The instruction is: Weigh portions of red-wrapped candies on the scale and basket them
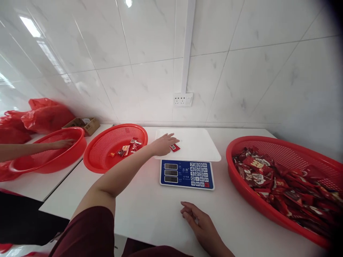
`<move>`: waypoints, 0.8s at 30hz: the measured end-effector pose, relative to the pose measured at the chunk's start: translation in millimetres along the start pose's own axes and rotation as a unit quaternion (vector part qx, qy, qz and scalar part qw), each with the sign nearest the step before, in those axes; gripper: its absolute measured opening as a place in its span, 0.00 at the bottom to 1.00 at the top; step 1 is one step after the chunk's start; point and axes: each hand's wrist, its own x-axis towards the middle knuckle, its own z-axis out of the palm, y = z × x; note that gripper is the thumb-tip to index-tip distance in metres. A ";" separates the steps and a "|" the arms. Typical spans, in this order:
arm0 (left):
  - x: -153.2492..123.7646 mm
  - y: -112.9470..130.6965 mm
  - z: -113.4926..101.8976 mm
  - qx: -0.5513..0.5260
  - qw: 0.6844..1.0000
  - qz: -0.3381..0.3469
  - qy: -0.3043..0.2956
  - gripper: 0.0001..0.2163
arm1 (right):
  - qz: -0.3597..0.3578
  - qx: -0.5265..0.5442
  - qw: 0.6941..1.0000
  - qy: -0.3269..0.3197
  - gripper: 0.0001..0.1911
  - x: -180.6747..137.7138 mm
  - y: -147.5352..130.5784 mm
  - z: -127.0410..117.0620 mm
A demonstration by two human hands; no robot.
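My left hand reaches over the white pan of the scale, fingers spread. Just under its fingertips a small red packet lies on the pan; whether they touch it I cannot tell. In front of the pan sits the scale's blue panel with number keys and three small displays. Nearer to me, my right hand rests on the white table, loosely curled with its fingers somewhat apart, and nothing shows in it. Left of the scale, a red basket holds a few small packets.
A large red basket full of red packets stands at the right. Far left, another person's hand reaches into a red basket. Behind it are red plastic bags and a cardboard box. A tiled wall with a socket bounds the back.
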 end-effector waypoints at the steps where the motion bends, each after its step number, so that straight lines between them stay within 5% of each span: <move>1: 6.7 4.0 2.3 -0.008 1.000 0.000 -0.017 0.28 | 0.000 0.003 1.000 0.001 0.19 -0.2 -0.2 0.2; 9: -9.3 7.9 -5.1 -0.036 0.994 -0.099 0.024 0.18 | 0.000 -0.008 1.000 -0.007 0.19 0.6 -2.4 -1.4; 12: -39.0 -4.3 -17.0 -0.031 0.978 -0.172 0.110 0.17 | -0.006 -0.010 1.000 -0.020 0.19 1.8 -0.8 -2.3; 17: -95.9 -28.5 -21.6 -0.028 0.901 -0.343 0.265 0.22 | -0.030 0.008 0.999 -0.009 0.18 0.2 1.5 1.5; 21: -108.7 -9.9 -13.2 -0.065 0.886 -0.295 0.351 0.28 | -0.095 -0.037 0.993 0.056 0.16 -9.9 -19.5 -16.8; 24: -100.5 21.1 -14.2 -0.182 0.869 -0.216 0.405 0.31 | -0.116 -0.180 0.965 0.152 0.16 -12.1 -47.2 -64.1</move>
